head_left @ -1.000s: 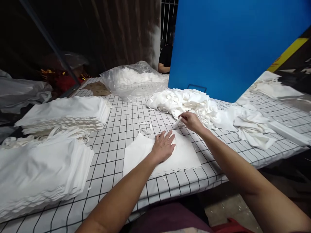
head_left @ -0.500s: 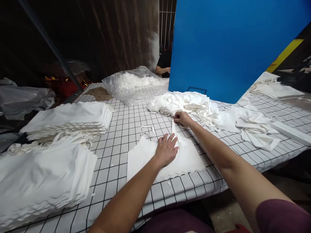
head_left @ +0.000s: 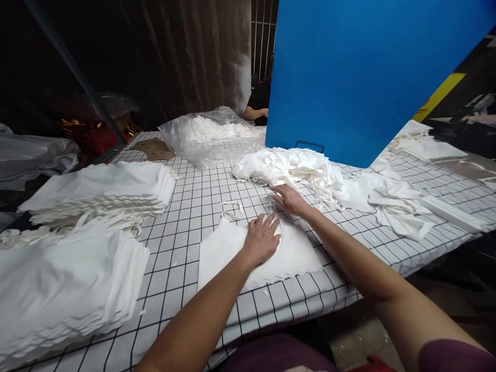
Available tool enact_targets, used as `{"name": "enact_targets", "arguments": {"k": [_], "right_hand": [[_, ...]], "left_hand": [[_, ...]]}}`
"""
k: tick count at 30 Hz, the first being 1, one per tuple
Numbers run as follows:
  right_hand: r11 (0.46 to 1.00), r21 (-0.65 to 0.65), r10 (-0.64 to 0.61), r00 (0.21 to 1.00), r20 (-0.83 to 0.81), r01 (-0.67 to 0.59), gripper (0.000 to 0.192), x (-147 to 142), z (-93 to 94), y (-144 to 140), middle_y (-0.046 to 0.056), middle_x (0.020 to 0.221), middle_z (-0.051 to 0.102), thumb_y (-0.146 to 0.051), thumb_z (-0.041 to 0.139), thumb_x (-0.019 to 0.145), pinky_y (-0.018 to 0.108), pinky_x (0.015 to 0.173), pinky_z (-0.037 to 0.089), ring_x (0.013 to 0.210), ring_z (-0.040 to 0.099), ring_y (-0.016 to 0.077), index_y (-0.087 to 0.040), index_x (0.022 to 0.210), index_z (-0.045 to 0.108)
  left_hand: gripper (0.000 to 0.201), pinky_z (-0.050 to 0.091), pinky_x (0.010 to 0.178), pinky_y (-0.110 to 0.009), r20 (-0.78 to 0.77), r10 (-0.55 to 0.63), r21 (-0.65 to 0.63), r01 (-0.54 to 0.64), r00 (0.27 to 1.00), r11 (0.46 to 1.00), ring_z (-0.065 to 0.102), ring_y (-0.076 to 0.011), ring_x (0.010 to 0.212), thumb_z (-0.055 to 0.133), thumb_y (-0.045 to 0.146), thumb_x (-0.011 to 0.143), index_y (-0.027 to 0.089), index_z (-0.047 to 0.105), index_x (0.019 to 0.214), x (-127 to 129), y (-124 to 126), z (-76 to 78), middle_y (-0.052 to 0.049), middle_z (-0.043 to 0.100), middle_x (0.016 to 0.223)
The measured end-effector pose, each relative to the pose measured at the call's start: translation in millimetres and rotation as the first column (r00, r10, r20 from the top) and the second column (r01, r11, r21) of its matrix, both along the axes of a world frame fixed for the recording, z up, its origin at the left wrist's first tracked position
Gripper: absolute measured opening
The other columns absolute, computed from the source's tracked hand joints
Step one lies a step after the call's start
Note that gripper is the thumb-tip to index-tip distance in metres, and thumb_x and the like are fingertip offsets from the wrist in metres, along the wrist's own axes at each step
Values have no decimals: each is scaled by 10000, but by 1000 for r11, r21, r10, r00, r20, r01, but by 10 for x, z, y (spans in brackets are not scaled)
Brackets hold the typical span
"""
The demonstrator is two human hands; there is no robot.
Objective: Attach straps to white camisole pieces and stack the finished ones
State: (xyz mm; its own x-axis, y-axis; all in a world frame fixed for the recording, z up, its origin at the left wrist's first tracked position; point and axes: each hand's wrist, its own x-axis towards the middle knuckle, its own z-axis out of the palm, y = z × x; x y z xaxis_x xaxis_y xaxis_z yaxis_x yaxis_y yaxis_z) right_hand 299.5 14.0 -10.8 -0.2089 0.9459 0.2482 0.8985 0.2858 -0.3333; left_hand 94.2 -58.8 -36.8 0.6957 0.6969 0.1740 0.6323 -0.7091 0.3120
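My left hand lies flat, fingers spread, on a white cloth bag spread on the gridded table. My right hand rests palm down just beyond the bag's far edge, pressing on its white strap, which is mostly hidden under the hand. A second strap loop lies loose to the left of that hand. Right behind my right hand sits a heap of crumpled white bags.
Two tall stacks of flat white bags fill the table's left side. A clear plastic sack of white pieces stands at the back. A blue board rises behind the heap. Another person's arm shows far back.
My right hand has let its pinch on the strap go flat and moved left and down onto the table by the bag's top edge. My left hand has stayed on the bag.
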Motion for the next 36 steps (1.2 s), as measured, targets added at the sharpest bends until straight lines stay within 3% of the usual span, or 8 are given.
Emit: {"name": "enact_targets", "arguments": {"k": [5, 10, 13, 17, 20, 26, 32, 36], "right_hand": [[983, -98, 167, 981, 94, -158, 545, -66, -280, -350, 114, 1580, 375, -420, 277, 1045, 539, 1175, 260, 1496, 260, 292, -162, 1500, 429], [982, -91, 173, 978, 115, -163, 542, 17, -336, -315, 107, 1581, 376, -434, 257, 1045, 523, 1167, 287, 1486, 290, 283, -202, 1505, 426], [989, 20, 146, 982, 119, -150, 475, 37, -305, -281, 123, 1491, 499, -427, 334, 1031, 495, 1059, 418, 1384, 444, 296, -211, 1392, 555], [979, 192, 64, 996, 58, -74, 388, -148, -146, -240, 181, 1299, 597, -409, 446, 994, 465, 936, 473, 1187, 565, 313, -156, 1192, 664], [955, 231, 178, 982, 61, -187, 329, -563, 14, -235, 165, 1158, 638, -398, 514, 973, 428, 913, 448, 1079, 571, 288, -149, 1106, 683], [946, -4, 316, 916, 247, -325, 192, -1360, 72, -158, 140, 1084, 684, -225, 579, 928, 375, 838, 352, 1051, 543, 281, -147, 1073, 677], [954, -144, 295, 908, 298, -263, 124, -1355, 405, -338, 97, 844, 711, -155, 547, 907, 359, 825, 333, 794, 601, 206, -126, 935, 664], [845, -403, 468, 851, 237, -352, 202, -1285, 801, -911, 50, 656, 667, -210, 535, 932, 334, 689, 358, 547, 520, 141, -165, 804, 685]], "left_hand": [[445, 301, 1152, -575, 45, -3, -26, 5, 999, 1000, 310, -356, 1455, 402, 394, 987, 254, 520, 1393, -15, -17, 68, -92, 470, 1514], [518, 307, 1186, -481, -23, 0, -243, -5, 1000, 970, 297, -278, 1482, 414, 422, 992, 244, 428, 1478, -213, 99, 343, -79, 329, 1609], [467, 309, 1191, -446, -35, 40, -200, -46, 999, 979, 349, -240, 1456, 393, 377, 1006, 202, 486, 1429, -568, 140, 440, -96, 408, 1564], [403, 339, 1187, -423, 18, 104, -24, -104, 994, 994, 414, -222, 1412, 408, 278, 1001, 157, 531, 1365, -1066, 95, 271, -111, 494, 1496], [403, 328, 1205, -444, 22, 75, 49, -76, 997, 996, 381, -248, 1441, 405, 275, 1007, 136, 528, 1364, -1241, 63, 74, -123, 488, 1501], [419, 301, 1227, -453, 32, 67, 100, -69, 997, 993, 343, -263, 1466, 375, 291, 1022, 101, 529, 1362, -1241, 56, -4, -164, 462, 1513], [429, 296, 1227, -454, 43, 75, 96, -79, 996, 992, 349, -262, 1464, 382, 302, 1017, 117, 524, 1377, -1240, 73, -14, -142, 466, 1515], [460, 285, 1235, -451, 59, 60, 71, -64, 996, 995, 378, -272, 1445, 375, 288, 1014, 85, 488, 1411, -1241, 77, -38, -156, 473, 1508]]}}
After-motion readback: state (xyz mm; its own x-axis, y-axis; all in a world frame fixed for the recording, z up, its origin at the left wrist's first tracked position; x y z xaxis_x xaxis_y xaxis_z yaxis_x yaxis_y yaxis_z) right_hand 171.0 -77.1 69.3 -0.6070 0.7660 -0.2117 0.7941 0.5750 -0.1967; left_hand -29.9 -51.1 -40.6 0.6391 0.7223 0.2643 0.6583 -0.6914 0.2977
